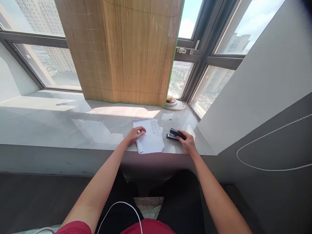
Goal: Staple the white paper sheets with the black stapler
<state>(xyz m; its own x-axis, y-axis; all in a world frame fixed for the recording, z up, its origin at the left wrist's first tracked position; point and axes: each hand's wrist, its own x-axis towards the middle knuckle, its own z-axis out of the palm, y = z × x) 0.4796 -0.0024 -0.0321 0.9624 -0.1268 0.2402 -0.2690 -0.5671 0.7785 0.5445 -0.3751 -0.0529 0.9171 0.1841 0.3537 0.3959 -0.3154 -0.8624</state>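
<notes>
Both bare forearms reach forward, converging slightly; the left hand (135,134) lies palm down, fingers loosely curled; the right hand (187,142) sits well apart, level with it, fingers closed around something.

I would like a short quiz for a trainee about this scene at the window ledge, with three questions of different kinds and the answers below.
1. True or false: the left hand rests on the sheets of paper.
2. What does the right hand touch? A) a cup B) the black stapler C) a phone
3. Fill in: behind the paper, a ______ blind hangs over the middle of the window.

Key
1. True; its fingers lie on the left part of the paper.
2. B; the stapler lies on the ledge, right of the paper.
3. Bamboo.
</notes>
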